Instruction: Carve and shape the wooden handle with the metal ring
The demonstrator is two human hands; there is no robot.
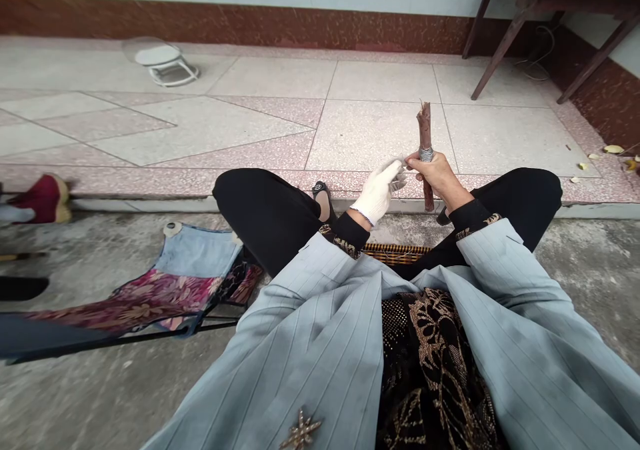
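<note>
My right hand (438, 174), bare, is closed around a reddish-brown wooden stick (425, 122) that stands nearly upright, its top end rough and splintered. Several turns of thin grey wire (426, 154) are wound round the stick's middle, just above my fingers. On my left hand (379, 186) is a white glove. Its thumb and fingers are pinched together close to my right fingertips, left of the stick. What that pinch holds, perhaps the thin end of the wire, is too small to tell.
Beyond my knees lies a raised tiled step (370, 133). A small white stool (173, 63) stands at the back left, a wooden table (530, 3) at the back right. To my left is a folding fabric chair (165, 293); another person's red shoe (47, 199) shows beyond it.
</note>
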